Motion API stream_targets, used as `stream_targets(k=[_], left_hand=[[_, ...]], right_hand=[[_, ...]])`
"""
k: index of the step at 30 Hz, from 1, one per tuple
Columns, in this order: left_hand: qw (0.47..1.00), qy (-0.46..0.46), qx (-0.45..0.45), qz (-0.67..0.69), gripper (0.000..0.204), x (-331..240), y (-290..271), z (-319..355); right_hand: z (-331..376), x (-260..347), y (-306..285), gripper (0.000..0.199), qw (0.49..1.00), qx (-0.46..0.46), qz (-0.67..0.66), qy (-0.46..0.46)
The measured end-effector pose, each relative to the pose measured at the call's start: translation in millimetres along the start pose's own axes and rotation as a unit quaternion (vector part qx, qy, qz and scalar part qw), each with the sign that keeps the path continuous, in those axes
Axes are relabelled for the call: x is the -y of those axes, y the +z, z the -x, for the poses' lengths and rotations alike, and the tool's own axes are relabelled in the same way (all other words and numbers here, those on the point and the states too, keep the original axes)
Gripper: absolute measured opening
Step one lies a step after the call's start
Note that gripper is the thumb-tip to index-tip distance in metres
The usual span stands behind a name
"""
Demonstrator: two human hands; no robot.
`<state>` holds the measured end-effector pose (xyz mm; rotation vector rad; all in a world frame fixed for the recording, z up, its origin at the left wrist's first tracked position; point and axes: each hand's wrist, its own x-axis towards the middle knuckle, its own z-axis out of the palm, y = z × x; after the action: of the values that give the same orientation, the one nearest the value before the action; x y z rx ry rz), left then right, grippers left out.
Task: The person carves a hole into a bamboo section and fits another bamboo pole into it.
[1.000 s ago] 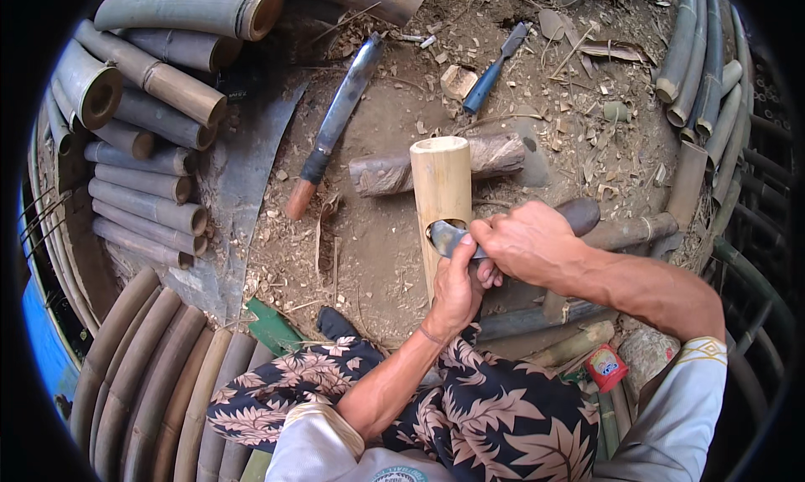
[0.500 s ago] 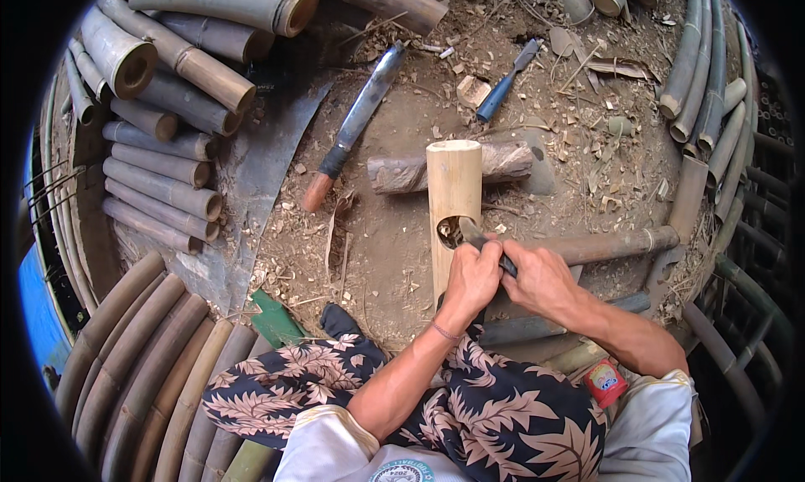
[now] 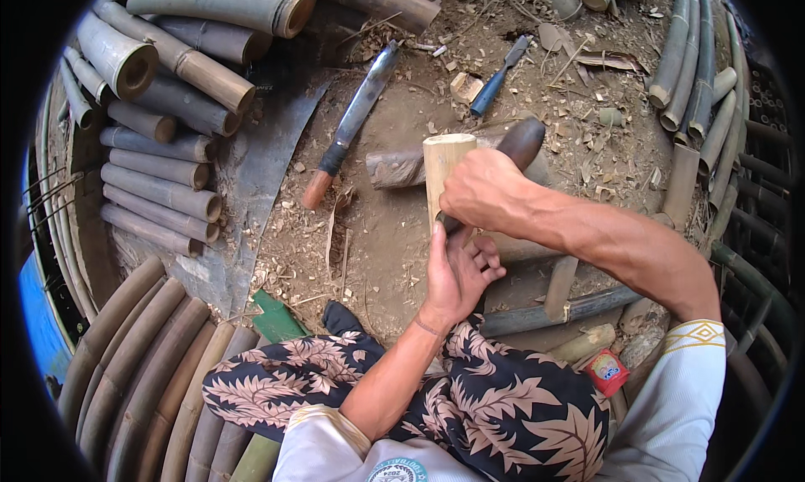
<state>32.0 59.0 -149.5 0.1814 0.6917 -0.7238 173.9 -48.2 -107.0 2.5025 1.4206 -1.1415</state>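
Note:
A pale, peeled bamboo section [image 3: 447, 157] stands before me, its far end on a dark wooden block [image 3: 397, 170]. The opening cut in its side is hidden behind my hands. My right hand [image 3: 486, 190] is a fist round a knife, whose thick dark handle [image 3: 525, 140] sticks out beyond it, away from me. Below the fist a short stretch of the blade shows at the bamboo. My left hand [image 3: 457, 272] lies just nearer to me, palm up with fingers apart and slightly bent. Its thumb reaches up to the blade and bamboo; whether it touches, I cannot tell.
A machete [image 3: 354, 121] with a wooden handle lies left of the block. Beyond it is a blue-handled chisel [image 3: 501, 75] among wood chips. Bamboo poles [image 3: 159, 180] are stacked left, more [image 3: 700, 59] at right. A red packet [image 3: 605, 373] sits by my right thigh.
My right hand has swung up and away, turning the knife so its handle points away from me. My left hand has come off the knife and opened palm up.

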Motion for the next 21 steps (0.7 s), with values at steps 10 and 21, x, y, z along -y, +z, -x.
stream_targets(k=[10,21], left_hand=[[0.778,0.016,0.0,-0.628,0.071,13,-30,78],[0.431,0.047,-0.118,-0.893,0.037,-133,-16,70]], right_hand=[[65,123,99,0.033,0.579,-0.335,-0.66,0.343],[-38,124,79,0.037,0.293,-0.201,-0.912,0.207]])
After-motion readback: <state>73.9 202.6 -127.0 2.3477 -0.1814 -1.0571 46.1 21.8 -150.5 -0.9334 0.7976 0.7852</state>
